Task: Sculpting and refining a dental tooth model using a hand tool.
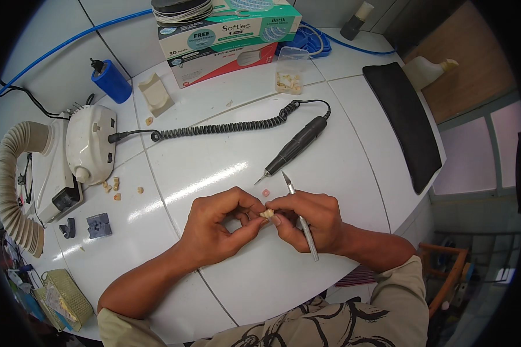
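Over the near middle of the white tabletop, my left hand (217, 225) pinches a small cream-coloured tooth-shaped piece (267, 214) between thumb and fingers. My right hand (318, 220) meets it there, its thumb and fingertips also on the piece. A silver craft knife (309, 238) is tucked through the right hand's fingers, its blade pointing away from me. Just beyond the fingertips lies a small pink piece (265, 192). Farther off rests a black rotary handpiece (298, 146), its thin bit angled toward my hands. The fingers partly hide the cream piece.
The handpiece's coiled cord (220, 128) runs left to a white control box (91, 144), beside a ribbed hose (11, 179). Several cream pieces (116, 183) and a grey block (99, 225) lie left. Boxes (226, 63), a clear container (289, 81) and a black mat (402, 127) stand farther back.
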`<act>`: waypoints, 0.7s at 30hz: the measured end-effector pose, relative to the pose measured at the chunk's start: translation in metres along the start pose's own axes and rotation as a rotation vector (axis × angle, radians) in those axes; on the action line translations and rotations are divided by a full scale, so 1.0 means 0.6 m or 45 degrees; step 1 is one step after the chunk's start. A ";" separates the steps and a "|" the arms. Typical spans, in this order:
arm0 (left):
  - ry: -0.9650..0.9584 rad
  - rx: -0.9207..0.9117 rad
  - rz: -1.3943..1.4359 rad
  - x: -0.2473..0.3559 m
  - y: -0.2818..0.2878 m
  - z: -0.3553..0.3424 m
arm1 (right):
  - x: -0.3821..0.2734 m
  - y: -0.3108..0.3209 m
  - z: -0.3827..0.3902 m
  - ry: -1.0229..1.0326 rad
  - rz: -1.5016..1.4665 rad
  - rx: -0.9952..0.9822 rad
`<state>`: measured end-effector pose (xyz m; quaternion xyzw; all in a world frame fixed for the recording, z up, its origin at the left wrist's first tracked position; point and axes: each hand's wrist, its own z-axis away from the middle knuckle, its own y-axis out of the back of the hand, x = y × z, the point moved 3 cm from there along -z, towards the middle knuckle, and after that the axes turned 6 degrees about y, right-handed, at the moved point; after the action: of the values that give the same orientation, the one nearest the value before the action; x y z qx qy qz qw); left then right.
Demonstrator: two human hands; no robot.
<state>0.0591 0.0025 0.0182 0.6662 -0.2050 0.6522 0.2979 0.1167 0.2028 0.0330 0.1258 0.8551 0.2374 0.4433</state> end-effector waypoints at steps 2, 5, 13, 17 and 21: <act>-0.018 0.007 -0.031 0.000 0.001 -0.001 | -0.001 0.002 0.000 -0.007 0.017 -0.030; -0.047 0.011 -0.034 0.003 0.002 -0.006 | 0.001 0.000 -0.001 -0.006 0.031 -0.039; -0.103 -0.034 0.011 -0.010 0.001 -0.006 | -0.001 -0.004 0.006 0.025 0.019 -0.009; -0.089 -0.056 0.073 -0.022 -0.003 -0.007 | -0.014 0.002 0.030 -0.154 -0.044 0.077; -0.005 -0.061 0.066 -0.011 -0.014 0.006 | -0.050 0.001 0.097 -0.496 -0.257 0.246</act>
<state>0.0671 0.0057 0.0105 0.6546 -0.2384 0.6533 0.2964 0.1812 0.2076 0.0254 0.1249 0.7804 0.0801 0.6075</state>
